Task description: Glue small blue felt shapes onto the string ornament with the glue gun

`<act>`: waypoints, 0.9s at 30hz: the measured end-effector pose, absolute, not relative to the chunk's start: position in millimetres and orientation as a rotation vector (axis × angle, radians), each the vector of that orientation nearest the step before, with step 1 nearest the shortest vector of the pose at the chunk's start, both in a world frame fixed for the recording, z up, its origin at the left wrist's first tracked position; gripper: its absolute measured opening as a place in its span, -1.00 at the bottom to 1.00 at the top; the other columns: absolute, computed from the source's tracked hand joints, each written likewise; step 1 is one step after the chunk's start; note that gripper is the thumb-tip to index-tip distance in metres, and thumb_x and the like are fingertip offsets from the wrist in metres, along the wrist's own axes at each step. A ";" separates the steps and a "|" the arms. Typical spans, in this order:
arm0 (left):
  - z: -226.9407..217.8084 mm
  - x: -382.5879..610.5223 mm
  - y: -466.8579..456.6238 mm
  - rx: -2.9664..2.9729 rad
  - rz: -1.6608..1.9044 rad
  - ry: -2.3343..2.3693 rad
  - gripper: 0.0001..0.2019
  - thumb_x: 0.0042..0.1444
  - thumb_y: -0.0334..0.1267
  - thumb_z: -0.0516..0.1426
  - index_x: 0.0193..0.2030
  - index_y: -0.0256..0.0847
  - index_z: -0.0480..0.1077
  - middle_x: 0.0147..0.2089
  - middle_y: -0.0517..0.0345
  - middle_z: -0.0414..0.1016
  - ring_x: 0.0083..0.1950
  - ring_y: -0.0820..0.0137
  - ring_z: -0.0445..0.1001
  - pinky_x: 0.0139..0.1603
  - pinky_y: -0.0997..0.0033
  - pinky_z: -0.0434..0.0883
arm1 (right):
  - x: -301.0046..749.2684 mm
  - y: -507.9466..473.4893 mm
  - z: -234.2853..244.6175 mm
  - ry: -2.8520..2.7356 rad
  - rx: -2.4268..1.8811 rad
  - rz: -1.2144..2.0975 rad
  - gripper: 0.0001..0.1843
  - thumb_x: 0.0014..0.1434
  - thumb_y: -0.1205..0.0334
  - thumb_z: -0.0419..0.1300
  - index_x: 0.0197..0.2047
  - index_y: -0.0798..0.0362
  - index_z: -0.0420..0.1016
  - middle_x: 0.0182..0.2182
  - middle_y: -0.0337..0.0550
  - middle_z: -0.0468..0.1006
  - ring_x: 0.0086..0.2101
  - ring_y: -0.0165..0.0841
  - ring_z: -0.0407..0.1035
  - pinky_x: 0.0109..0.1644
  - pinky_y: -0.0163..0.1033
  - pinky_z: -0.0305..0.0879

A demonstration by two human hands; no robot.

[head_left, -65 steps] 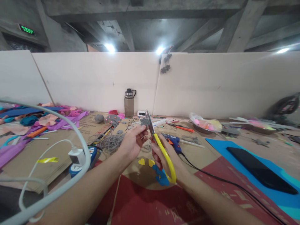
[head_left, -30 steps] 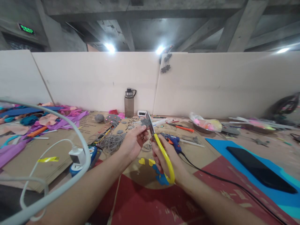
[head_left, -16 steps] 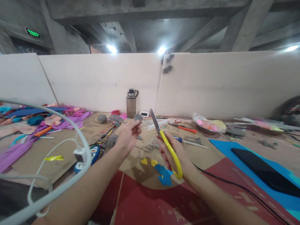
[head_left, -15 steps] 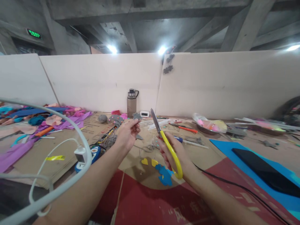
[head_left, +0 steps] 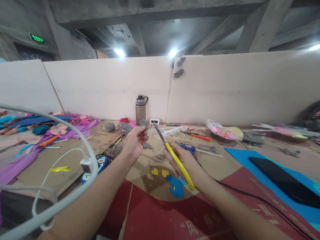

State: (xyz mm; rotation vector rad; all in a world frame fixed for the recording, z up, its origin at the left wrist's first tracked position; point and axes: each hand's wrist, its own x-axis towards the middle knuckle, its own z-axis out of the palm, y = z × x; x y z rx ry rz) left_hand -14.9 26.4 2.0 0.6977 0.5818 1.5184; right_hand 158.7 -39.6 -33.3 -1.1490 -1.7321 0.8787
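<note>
Between the thumb and fingers of my left hand (head_left: 135, 140) is pinched a small grey flower-shaped felt piece (head_left: 143, 123). My right hand (head_left: 183, 158) grips yellow-handled scissors (head_left: 178, 163), their blades pointing up and left, a short gap away from the grey piece. Below the hands, two yellow heart cutouts (head_left: 154, 171) lie on the cardboard beside blue cutout pieces (head_left: 176, 186). A tangle of grey thread (head_left: 158, 157) lies between my hands. Behind my right hand, a blue glue gun (head_left: 188, 147) is partly hidden.
A bottle (head_left: 140, 111) and a small white digital display (head_left: 154, 121) stand by the white partition. Coloured felt scraps (head_left: 37, 130) pile up at left, near a blue power strip (head_left: 101, 164). A black phone-like slab (head_left: 282, 178) rests on blue sheets at right; a white tube arcs across the left foreground.
The scissors have swung left and down, bringing their tips nearer the grey flower piece. My left hand has turned slightly, raising the piece a little.
</note>
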 end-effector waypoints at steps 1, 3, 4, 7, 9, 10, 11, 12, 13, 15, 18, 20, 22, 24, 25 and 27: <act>2.1 -14.4 26.3 0.698 1.518 0.579 -0.92 -0.11 -0.44 0.24 -0.43 -0.34 0.42 -0.39 0.15 0.50 -0.48 0.61 0.36 -0.50 0.62 0.31 | 158.4 -40.0 -34.5 -1.733 -1.165 0.940 -0.68 0.18 -0.07 0.02 -0.16 -0.03 0.31 -0.61 -0.40 0.26 -0.74 -0.50 0.15 -0.70 -0.37 0.13; 2.5 -13.2 25.8 0.693 1.516 0.575 -0.93 -0.11 -0.45 0.23 -0.43 -0.36 0.42 -0.39 0.15 0.51 -0.49 0.61 0.35 -0.50 0.62 0.32 | 158.2 -41.0 -35.0 -1.745 -1.193 1.008 -0.65 0.18 -0.10 0.02 -0.09 -0.05 0.30 -0.59 -0.40 0.29 -0.77 -0.50 0.18 -0.75 -0.38 0.13; 2.7 -12.6 25.4 0.689 1.515 0.576 -0.93 -0.11 -0.46 0.23 -0.43 -0.36 0.43 -0.39 0.14 0.51 -0.49 0.61 0.35 -0.50 0.62 0.32 | 158.2 -41.5 -34.4 -1.749 -1.203 1.018 -0.64 0.18 -0.10 0.01 -0.08 -0.06 0.30 -0.58 -0.40 0.30 -0.77 -0.50 0.19 -0.76 -0.39 0.14; 3.9 -10.8 23.5 0.679 1.506 0.579 -0.96 -0.10 -0.49 0.21 -0.44 -0.38 0.43 -0.40 0.13 0.51 -0.49 0.62 0.35 -0.49 0.62 0.34 | 158.0 -43.0 -30.4 -1.761 -1.236 1.011 -0.65 0.19 -0.08 0.00 -0.08 -0.06 0.31 -0.58 -0.40 0.31 -0.78 -0.52 0.21 -0.78 -0.41 0.13; 4.7 -10.1 22.4 0.673 1.501 0.578 -0.97 -0.10 -0.50 0.19 -0.44 -0.38 0.43 -0.41 0.12 0.51 -0.50 0.61 0.35 -0.49 0.62 0.35 | 157.1 -44.4 -27.6 -1.759 -1.248 1.016 -0.66 0.19 -0.07 0.00 -0.09 -0.04 0.32 -0.60 -0.40 0.30 -0.78 -0.52 0.20 -0.79 -0.42 0.14; 5.0 -9.9 22.1 0.670 1.500 0.579 -0.97 -0.09 -0.50 0.19 -0.45 -0.38 0.43 -0.41 0.12 0.50 -0.50 0.61 0.35 -0.49 0.62 0.35 | 156.3 -45.2 -26.5 -1.744 -1.249 1.031 -0.66 0.19 -0.06 0.00 -0.08 -0.04 0.33 -0.60 -0.40 0.29 -0.78 -0.53 0.19 -0.79 -0.42 0.14; 5.1 -9.8 21.9 0.665 1.501 0.583 -0.97 -0.09 -0.50 0.19 -0.45 -0.38 0.43 -0.41 0.12 0.50 -0.50 0.61 0.35 -0.49 0.61 0.35 | 155.3 -46.2 -25.7 -1.721 -1.250 1.050 -0.66 0.19 -0.04 0.01 -0.07 -0.04 0.33 -0.62 -0.40 0.29 -0.78 -0.53 0.19 -0.78 -0.43 0.14; 5.2 -9.9 21.8 0.662 1.502 0.589 -0.98 -0.09 -0.50 0.19 -0.45 -0.38 0.43 -0.42 0.12 0.50 -0.50 0.61 0.35 -0.49 0.61 0.36 | 154.2 -47.1 -25.2 -1.693 -1.251 1.073 -0.65 0.18 -0.03 0.02 -0.06 -0.03 0.33 -0.63 -0.41 0.28 -0.78 -0.53 0.18 -0.78 -0.43 0.15; 5.1 -10.0 21.8 0.659 1.501 0.596 -0.98 -0.08 -0.50 0.19 -0.45 -0.38 0.43 -0.42 0.11 0.50 -0.51 0.61 0.35 -0.49 0.61 0.36 | 153.1 -48.0 -25.1 -1.659 -1.254 1.099 -0.64 0.18 -0.02 0.02 -0.04 -0.03 0.32 -0.64 -0.41 0.27 -0.78 -0.53 0.17 -0.78 -0.43 0.15; 5.0 -10.2 21.9 0.653 1.501 0.609 -0.98 -0.08 -0.50 0.19 -0.45 -0.38 0.44 -0.44 0.12 0.49 -0.51 0.61 0.35 -0.48 0.61 0.37 | 151.1 -49.2 -25.7 -1.597 -1.277 1.146 -0.61 0.17 -0.03 0.02 0.00 -0.04 0.32 -0.67 -0.42 0.26 -0.78 -0.52 0.16 -0.78 -0.43 0.15; 4.9 -10.2 21.8 0.645 1.499 0.617 -0.98 -0.07 -0.50 0.18 -0.44 -0.39 0.44 -0.45 0.12 0.48 -0.51 0.61 0.35 -0.48 0.61 0.38 | 149.4 -49.8 -27.3 -1.580 -1.298 1.133 -0.59 0.17 -0.07 0.00 0.01 -0.05 0.32 -0.68 -0.42 0.27 -0.79 -0.53 0.15 -0.79 -0.45 0.13; 5.1 -10.0 21.6 0.645 1.497 0.615 -0.98 -0.07 -0.50 0.18 -0.44 -0.40 0.45 -0.46 0.13 0.47 -0.52 0.61 0.34 -0.48 0.60 0.38 | 149.2 -50.0 -27.3 -1.612 -1.286 1.086 -0.58 0.17 -0.07 0.00 0.00 -0.03 0.33 -0.67 -0.41 0.28 -0.79 -0.53 0.16 -0.79 -0.45 0.13; 5.3 -9.7 21.6 0.648 1.494 0.608 -0.98 -0.06 -0.50 0.18 -0.44 -0.40 0.45 -0.47 0.14 0.46 -0.52 0.61 0.34 -0.48 0.60 0.39 | 149.3 -50.6 -26.1 -1.631 -1.265 1.059 -0.58 0.16 -0.07 0.01 -0.01 -0.02 0.34 -0.66 -0.41 0.28 -0.79 -0.53 0.16 -0.78 -0.45 0.14; 5.4 -9.5 21.6 0.651 1.497 0.599 -0.98 -0.06 -0.50 0.18 -0.45 -0.39 0.44 -0.47 0.14 0.46 -0.52 0.61 0.34 -0.48 0.61 0.39 | 149.5 -51.8 -24.0 -1.640 -1.253 1.050 -0.58 0.15 -0.07 0.02 -0.03 0.00 0.35 -0.66 -0.41 0.28 -0.79 -0.54 0.15 -0.78 -0.45 0.14; 5.5 -9.5 21.6 0.650 1.497 0.598 -0.98 -0.06 -0.50 0.18 -0.45 -0.39 0.44 -0.47 0.13 0.47 -0.51 0.61 0.34 -0.48 0.61 0.39 | 149.6 -52.5 -23.0 -1.644 -1.250 1.044 -0.59 0.15 -0.07 0.02 -0.05 0.00 0.35 -0.65 -0.41 0.28 -0.79 -0.55 0.15 -0.77 -0.45 0.14; 5.8 -9.4 21.5 0.647 1.497 0.601 -0.98 -0.06 -0.50 0.18 -0.45 -0.39 0.45 -0.46 0.13 0.47 -0.51 0.61 0.35 -0.48 0.62 0.38 | 149.6 -53.9 -21.3 -1.665 -1.254 1.035 -0.61 0.15 -0.06 0.02 -0.08 0.01 0.36 -0.65 -0.41 0.28 -0.78 -0.55 0.15 -0.77 -0.45 0.14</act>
